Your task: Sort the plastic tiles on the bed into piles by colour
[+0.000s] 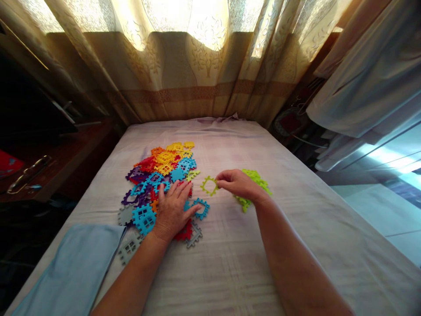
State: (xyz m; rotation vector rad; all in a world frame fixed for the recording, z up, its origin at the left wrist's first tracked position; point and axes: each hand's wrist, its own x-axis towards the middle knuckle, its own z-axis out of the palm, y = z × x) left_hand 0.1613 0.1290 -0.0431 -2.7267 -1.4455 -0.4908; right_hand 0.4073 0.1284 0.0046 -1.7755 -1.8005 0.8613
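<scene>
A heap of flat plastic interlocking tiles (158, 175) in orange, yellow, red, blue, purple and grey lies on the bed's left half. My left hand (174, 210) rests flat on the heap's near edge, fingers spread, its thumb beside a blue tile (201, 207). My right hand (238, 184) pinches the edge of a lime green tile (209, 185) lying on the sheet. A small separate group of lime green tiles (256, 181) sits just behind and under that hand.
The bed (296, 210) is covered by a pale lilac sheet. A light blue folded cloth (72, 267) lies at the near left corner. Curtains (197, 66) hang behind the bed. A dark wooden table (49, 162) stands at left, and the floor drops away at right.
</scene>
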